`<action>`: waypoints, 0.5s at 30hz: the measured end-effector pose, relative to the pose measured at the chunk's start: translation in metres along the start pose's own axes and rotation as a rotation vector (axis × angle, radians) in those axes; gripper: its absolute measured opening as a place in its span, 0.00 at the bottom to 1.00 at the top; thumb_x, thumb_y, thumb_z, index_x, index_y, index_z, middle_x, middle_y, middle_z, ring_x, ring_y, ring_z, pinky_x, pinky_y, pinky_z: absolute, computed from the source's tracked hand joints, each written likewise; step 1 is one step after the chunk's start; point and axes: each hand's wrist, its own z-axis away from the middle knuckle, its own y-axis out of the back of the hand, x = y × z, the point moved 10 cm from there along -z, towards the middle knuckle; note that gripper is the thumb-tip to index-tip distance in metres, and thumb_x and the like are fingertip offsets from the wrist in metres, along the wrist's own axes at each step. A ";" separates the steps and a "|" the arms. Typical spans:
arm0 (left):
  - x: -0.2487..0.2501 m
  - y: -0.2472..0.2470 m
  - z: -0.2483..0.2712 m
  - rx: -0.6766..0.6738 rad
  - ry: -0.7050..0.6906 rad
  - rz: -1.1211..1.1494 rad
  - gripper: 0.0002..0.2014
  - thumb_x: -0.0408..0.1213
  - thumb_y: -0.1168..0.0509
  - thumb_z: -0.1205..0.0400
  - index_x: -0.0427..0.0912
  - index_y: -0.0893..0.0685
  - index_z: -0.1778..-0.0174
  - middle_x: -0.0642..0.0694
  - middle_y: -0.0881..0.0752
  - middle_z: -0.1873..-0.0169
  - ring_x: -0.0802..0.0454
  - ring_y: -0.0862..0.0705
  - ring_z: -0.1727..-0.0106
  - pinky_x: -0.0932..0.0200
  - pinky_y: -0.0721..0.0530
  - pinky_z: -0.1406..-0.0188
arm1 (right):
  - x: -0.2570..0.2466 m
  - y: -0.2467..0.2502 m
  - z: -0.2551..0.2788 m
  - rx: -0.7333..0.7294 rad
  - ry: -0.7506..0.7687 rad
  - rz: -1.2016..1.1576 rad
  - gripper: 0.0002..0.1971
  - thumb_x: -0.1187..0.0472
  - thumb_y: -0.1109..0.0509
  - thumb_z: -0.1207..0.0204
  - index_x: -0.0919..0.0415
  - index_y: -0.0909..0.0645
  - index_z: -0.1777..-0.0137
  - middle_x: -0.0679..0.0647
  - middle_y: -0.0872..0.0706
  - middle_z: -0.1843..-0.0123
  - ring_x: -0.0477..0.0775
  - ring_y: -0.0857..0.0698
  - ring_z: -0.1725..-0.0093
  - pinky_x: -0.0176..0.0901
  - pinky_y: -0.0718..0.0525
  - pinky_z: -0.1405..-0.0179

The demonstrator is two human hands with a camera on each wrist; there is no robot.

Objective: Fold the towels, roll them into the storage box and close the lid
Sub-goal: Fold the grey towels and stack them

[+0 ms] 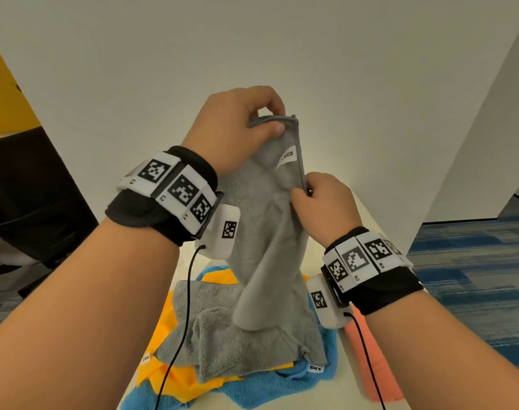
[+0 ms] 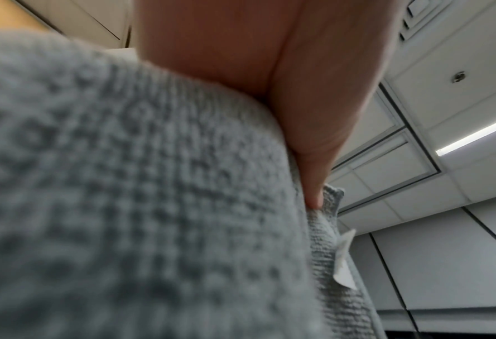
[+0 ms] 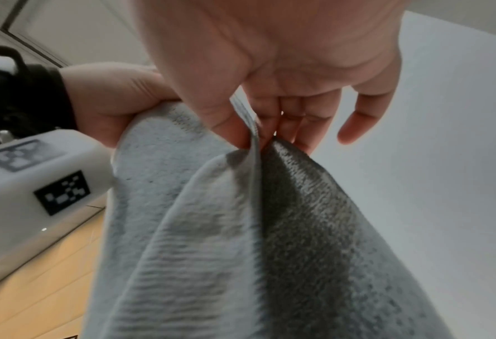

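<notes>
Grey towel (image 1: 270, 247) hangs lifted above a heap of orange, blue and grey towels (image 1: 222, 350) on the table (image 1: 326, 389), its side hem pinched between thumb and fingers of the lower right hand (image 1: 323, 205), its top corner pinched by the raised left hand (image 1: 237, 128) farther up.

a pale desk (image 1: 282, 69) fills the middle of the head view. right of the desk lies blue striped carpet (image 1: 474, 285). left of the desk there is a yellow surface (image 1: 7, 93) and a dark shape, unclear. above the desk, the left wrist view shows a panelled ceiling (image 2: 414, 96) with a lit strip light (image 2: 478, 135) and a vent (image 2: 423, 16).
</notes>
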 end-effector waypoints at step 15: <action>-0.038 0.018 -0.005 0.080 0.128 0.049 0.03 0.42 0.32 0.20 0.54 0.18 0.54 0.58 0.27 0.72 0.66 0.29 0.71 0.75 0.32 0.70 | 0.001 -0.059 0.022 -0.476 0.158 0.060 0.14 0.53 0.31 0.24 0.65 0.14 0.51 0.61 0.14 0.52 0.58 0.16 0.51 0.53 0.19 0.47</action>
